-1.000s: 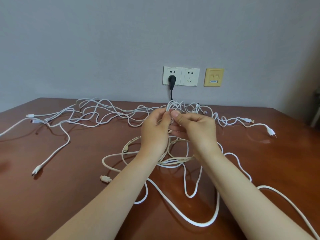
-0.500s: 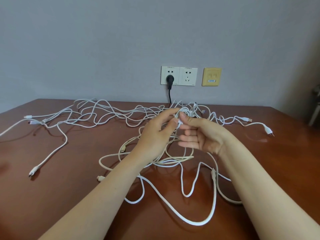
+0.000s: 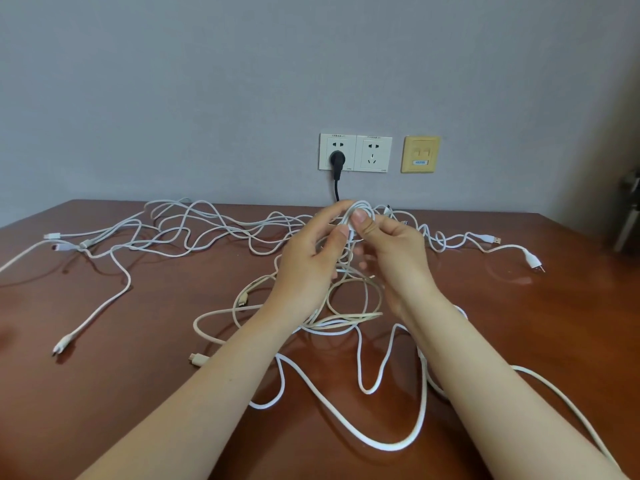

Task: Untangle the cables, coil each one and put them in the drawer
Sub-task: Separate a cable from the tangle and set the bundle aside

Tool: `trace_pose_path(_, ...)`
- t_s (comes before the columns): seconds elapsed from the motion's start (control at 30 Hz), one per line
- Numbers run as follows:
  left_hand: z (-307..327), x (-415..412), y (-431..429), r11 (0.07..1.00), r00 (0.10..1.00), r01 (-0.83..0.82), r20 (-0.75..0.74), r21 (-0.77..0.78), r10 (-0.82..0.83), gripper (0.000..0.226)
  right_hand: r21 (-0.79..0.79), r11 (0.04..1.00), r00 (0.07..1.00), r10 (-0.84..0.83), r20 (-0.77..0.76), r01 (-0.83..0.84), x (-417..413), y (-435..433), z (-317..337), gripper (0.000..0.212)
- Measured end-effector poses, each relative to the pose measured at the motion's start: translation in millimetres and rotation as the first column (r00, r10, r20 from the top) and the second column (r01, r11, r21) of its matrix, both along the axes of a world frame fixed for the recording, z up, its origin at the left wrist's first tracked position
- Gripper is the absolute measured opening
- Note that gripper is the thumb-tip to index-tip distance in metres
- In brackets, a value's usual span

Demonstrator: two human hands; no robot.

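Several white cables lie tangled across the brown table (image 3: pixel 104 393). My left hand (image 3: pixel 311 261) and my right hand (image 3: pixel 391 254) are raised over the middle of the table, thumbs close together. Both pinch a small white cable coil (image 3: pixel 360 211) held between them. From the coil a thick white cable (image 3: pixel 346 424) drops to the table and loops toward me. A thinner cream cable (image 3: pixel 221 315) curls under my left wrist. No drawer is in view.
A thin white cable tangle (image 3: pixel 194 233) spreads along the back left. Loose plug ends lie at the left (image 3: pixel 62 346) and right (image 3: pixel 533 261). A black plug (image 3: pixel 336 160) sits in the wall socket behind the table. A dark object stands at the far right edge.
My right hand has turned from palm up to fingers curled, and pinches the cable again beside the left thumb. A small loop stands above the thumbs. The cable on the table has shifted.
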State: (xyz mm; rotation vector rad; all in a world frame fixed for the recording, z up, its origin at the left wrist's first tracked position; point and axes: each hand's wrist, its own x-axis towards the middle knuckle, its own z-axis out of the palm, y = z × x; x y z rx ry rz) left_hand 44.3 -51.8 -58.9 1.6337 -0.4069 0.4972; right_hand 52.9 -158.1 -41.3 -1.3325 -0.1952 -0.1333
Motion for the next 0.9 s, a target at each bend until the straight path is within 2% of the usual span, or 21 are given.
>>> trace_pose_path(0.13,-5,-2,-2,0.997,0.998,-0.062,0.004,0.049,0.062,0.036,0.050,0.999,0.998,0.001,-0.066,0.003,1,3,-3,0.014)
trace_pose_path(0.2,-3,-2,-5,0.997,0.998,-0.051,-0.047,-0.066,0.048,0.034,0.071,0.997,0.997,0.041,-0.058,-0.037,0,3,-2,0.007)
trace_pose_path(0.27,1,0,-5,0.974,0.990,-0.071,-0.133,-0.213,0.043,0.031,0.055,0.992,0.994,0.110,-0.018,-0.109,-2,4,1,0.010)
trace_pose_path(0.33,3,1,-2,0.967,0.988,-0.088,-0.148,-0.241,0.053,0.030,-0.017,0.992,0.992,0.122,0.025,-0.122,-5,6,2,0.019)
trace_pose_path(0.43,2,1,-1,0.971,0.991,-0.050,-0.132,-0.233,0.020,0.031,-0.062,0.997,0.997,0.050,0.058,-0.046,-6,7,1,0.021)
trace_pose_path(0.57,-2,0,-6,0.983,0.993,-0.024,-0.118,-0.182,0.003,0.036,-0.067,0.998,1.000,-0.019,0.002,0.019,-1,7,-2,0.026)
trace_pose_path(0.73,-7,0,-3,0.998,0.997,-0.063,-0.034,0.016,0.064,0.036,0.026,0.999,0.997,-0.024,-0.076,0.026,-2,7,1,0.030)
trace_pose_path(0.83,-9,-2,-6,0.976,0.988,-0.150,0.067,0.160,0.141,0.039,0.056,0.997,0.997,-0.046,-0.066,0.050,-2,6,2,0.033)
trace_pose_path(0.9,-10,-1,-7,0.956,0.973,-0.216,0.123,0.197,0.195,0.035,0.039,0.997,0.997,-0.063,-0.041,0.065,-1,6,2,0.031)
